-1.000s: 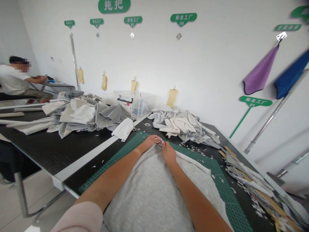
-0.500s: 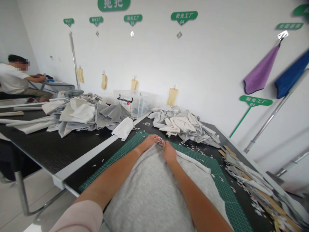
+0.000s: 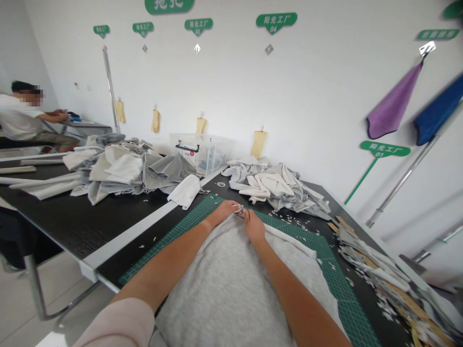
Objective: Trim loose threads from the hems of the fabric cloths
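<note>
A large piece of light grey cloth (image 3: 227, 284) spreads over the green cutting mat (image 3: 327, 250) and runs down toward my body. At its far edge my left hand (image 3: 227, 212) is closed in a pinch on the cloth. Close beside it, my right hand (image 3: 254, 225) also pinches that edge, thumb uppermost. Between the fingertips shows a thin pale loop (image 3: 238, 208), too small to make out. To the right of my right hand, the edge of the cloth lies in a rolled or folded strip.
Piles of grey and white cloth (image 3: 121, 168) lie at the back left and back right (image 3: 277, 185). A clear plastic box (image 3: 213, 161) stands by the wall. Scraps and strips (image 3: 383, 270) litter the right side. Another person (image 3: 21, 118) sits at the far left.
The camera view has shifted very slightly. Both hands keep their pinch on the cloth edge at almost the same place.
</note>
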A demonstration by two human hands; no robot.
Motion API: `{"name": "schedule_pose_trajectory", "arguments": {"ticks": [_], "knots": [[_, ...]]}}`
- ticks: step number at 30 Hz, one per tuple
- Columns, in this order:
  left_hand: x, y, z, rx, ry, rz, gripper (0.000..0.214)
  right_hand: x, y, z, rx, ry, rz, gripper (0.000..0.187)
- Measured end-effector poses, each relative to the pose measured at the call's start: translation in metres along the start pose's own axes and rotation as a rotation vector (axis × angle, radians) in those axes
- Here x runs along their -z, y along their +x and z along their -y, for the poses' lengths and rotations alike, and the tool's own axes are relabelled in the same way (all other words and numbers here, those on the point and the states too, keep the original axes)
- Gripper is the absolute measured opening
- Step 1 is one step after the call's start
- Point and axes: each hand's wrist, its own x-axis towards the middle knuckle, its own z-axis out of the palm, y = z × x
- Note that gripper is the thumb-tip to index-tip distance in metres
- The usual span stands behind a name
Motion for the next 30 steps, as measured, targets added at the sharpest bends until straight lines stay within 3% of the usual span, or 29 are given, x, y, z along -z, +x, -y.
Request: {"name": "schedule_pose_trajectory", "arguments": {"ticks": [10,18,24,28,30], "knots": [[-0.005,-0.001,-0.008,-0.031,0.076,-0.045,0.033,-0.002,0.003,-0.002,-0.025,0.152,-0.072,0.052],[0.008,0.006,-0.001,0.009,0.432,-0.461,0.017,0.011,0.020,-0.020,-0.106,0.369,-0.124,0.060],[0.029,0.004,0.003,0.152,0.532,-0.688,0.011,0.049,0.020,-0.051,-0.120,0.409,-0.122,0.061],[0.031,0.002,-0.003,0.216,0.599,-0.686,0.009,0.086,0.007,-0.095,-0.151,0.381,-0.128,0.058],[0.028,0.001,-0.011,0.192,0.722,-0.713,0.018,0.103,-0.005,-0.123,-0.172,0.343,-0.150,0.057]]}}
